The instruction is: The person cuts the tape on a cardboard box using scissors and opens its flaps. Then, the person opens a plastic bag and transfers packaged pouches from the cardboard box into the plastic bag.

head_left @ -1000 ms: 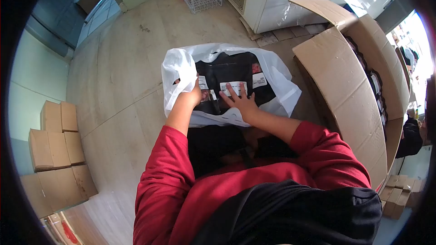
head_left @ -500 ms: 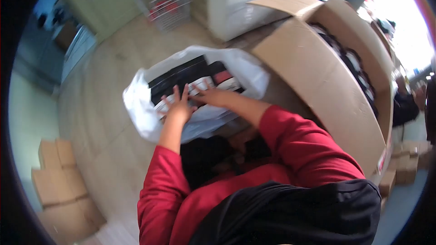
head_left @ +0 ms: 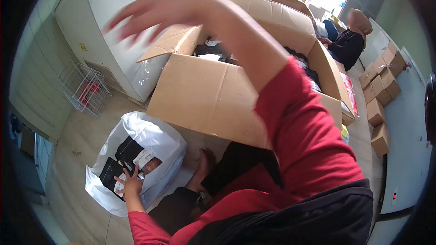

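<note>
My left hand [head_left: 131,184] lies spread on the black labelled packs [head_left: 131,152] inside an open white plastic bag [head_left: 168,143] on the floor. My right hand [head_left: 165,12], smeared by motion, is raised with its fingers apart and nothing in them. It is above the left flap of a large open cardboard box [head_left: 204,95]. Inside that box are more dark packs [head_left: 212,51] with white labels, partly hidden by my right forearm.
A white wire basket [head_left: 86,91] with red things stands at the left beside a white appliance [head_left: 113,27]. Another person [head_left: 349,45] sits beyond the box at the upper right. Stacked cartons [head_left: 380,81] line the right wall.
The view has swung right towards the big box. My right hand has left the packs in the bag and risen across the box; my left hand remains on the packs.
</note>
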`<control>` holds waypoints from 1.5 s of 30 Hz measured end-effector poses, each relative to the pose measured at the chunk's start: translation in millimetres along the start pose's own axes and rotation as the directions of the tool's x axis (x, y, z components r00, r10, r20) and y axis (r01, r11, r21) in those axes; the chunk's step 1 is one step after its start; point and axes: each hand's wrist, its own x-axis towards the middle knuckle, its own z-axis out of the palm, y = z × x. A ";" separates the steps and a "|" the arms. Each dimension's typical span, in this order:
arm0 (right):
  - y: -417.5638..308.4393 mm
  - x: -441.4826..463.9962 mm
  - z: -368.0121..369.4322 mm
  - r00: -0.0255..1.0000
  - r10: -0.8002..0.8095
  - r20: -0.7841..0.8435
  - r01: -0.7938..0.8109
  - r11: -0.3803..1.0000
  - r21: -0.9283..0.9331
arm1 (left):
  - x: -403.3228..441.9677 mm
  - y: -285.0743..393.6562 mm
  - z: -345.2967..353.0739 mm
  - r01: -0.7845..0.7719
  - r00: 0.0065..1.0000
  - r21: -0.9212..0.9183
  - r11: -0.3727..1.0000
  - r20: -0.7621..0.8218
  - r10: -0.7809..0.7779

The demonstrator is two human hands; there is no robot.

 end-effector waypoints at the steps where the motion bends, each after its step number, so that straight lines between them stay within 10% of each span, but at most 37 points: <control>1: 24.4 -19.8 -24.3 0.983 0.130 -0.133 -0.147 0.981 -0.125 | 3.2 -0.3 1.5 0.005 1.000 -0.001 1.000 0.005 -0.005; 6: 204.2 -179.1 -101.9 0.594 0.589 -0.548 -0.793 0.546 -0.271 | 14.7 -3.4 8.4 -0.003 1.000 -0.028 1.000 -0.008 0.003; 9: 281.6 -256.3 -103.8 -0.125 0.887 -0.444 -0.990 -0.141 -0.003 | -22.6 23.4 -11.8 0.023 0.999 -0.044 0.999 -0.023 -0.024; 11: 310.5 -283.1 -90.4 -0.074 0.888 -0.453 -0.993 -0.106 -0.045 | 35.1 -9.2 29.6 -0.322 0.927 0.065 0.944 -0.179 0.329; 13: 376.0 -293.8 -106.6 -0.093 0.964 -0.248 -0.974 -0.140 -0.179 | 49.9 -9.6 38.1 -0.332 0.936 -0.020 0.943 -0.129 0.327; 14: 407.8 -306.7 -108.8 -0.140 0.938 -0.316 -0.987 -0.105 0.124 | 56.7 -9.3 44.6 -0.256 0.948 0.148 0.955 -0.153 0.278; 16: 489.4 -342.5 -128.1 0.010 0.957 -0.289 -0.973 0.076 0.218 | 8.6 10.6 10.9 -0.084 0.995 -0.077 0.994 -0.064 0.079; 19: 373.3 -274.5 -121.8 -0.070 0.898 -0.434 -0.765 0.230 0.601 | 12.8 13.9 21.2 -0.025 0.976 0.019 1.000 -0.218 0.029; 25: 289.1 -253.4 -179.3 0.359 0.370 -0.857 -0.900 0.380 -0.213 | 21.6 5.4 44.4 -0.149 0.841 0.121 0.981 -0.507 0.190; 27: 248.5 -229.9 -180.1 0.628 0.190 -0.755 -0.772 0.275 -0.573 | 33.5 -3.9 52.5 -0.422 0.634 0.323 0.847 -0.563 0.530; 33: 45.5 -120.3 -111.0 0.826 0.123 -0.549 -0.479 0.666 -0.572 | 19.5 -7.3 40.1 -0.455 0.709 0.180 0.872 -0.519 0.477; 39: -15.6 11.3 -37.4 0.813 -0.164 -0.559 -0.270 0.745 -0.611 | 34.3 -11.9 40.9 -0.475 0.772 -0.029 0.879 -0.494 0.401; 45: -2.8 121.2 108.4 0.973 -0.211 -0.099 0.198 0.972 -0.125 | 23.1 -10.7 34.3 -0.388 0.813 -0.020 0.921 -0.478 0.332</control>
